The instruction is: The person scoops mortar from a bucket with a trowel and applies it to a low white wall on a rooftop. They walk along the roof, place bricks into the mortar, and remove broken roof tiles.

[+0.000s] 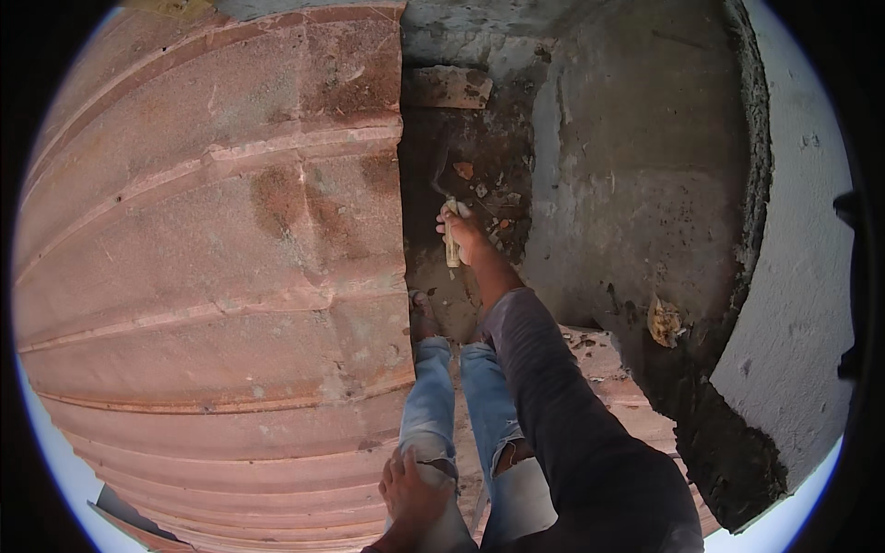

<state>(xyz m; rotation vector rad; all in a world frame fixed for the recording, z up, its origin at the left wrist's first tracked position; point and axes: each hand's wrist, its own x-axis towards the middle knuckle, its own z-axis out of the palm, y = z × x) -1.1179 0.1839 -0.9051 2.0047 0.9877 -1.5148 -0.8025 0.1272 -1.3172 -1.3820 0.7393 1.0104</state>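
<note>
My right hand (468,232) reaches down into the dark gap beside the metal sheet. Its fingers are closed around the pale handle of a trowel (452,241). A thin bent metal neck runs up from the handle, while the blade is hard to make out against the dark ground. Just beyond and to the right of the hand lie several bits of rubble, one an orange-brown shard (464,170). My left hand (415,493) rests on my left knee, over ripped blue jeans (431,405). Its fingers lie spread, and it holds nothing.
Rusty reddish corrugated sheet (230,221) covers the left side, its cut edge bordering the gap. A rough grey wall (645,166) rises on the right, with a clump of dirty yellowish material (664,323) near its foot. A flat broken slab (447,88) lies at the far end.
</note>
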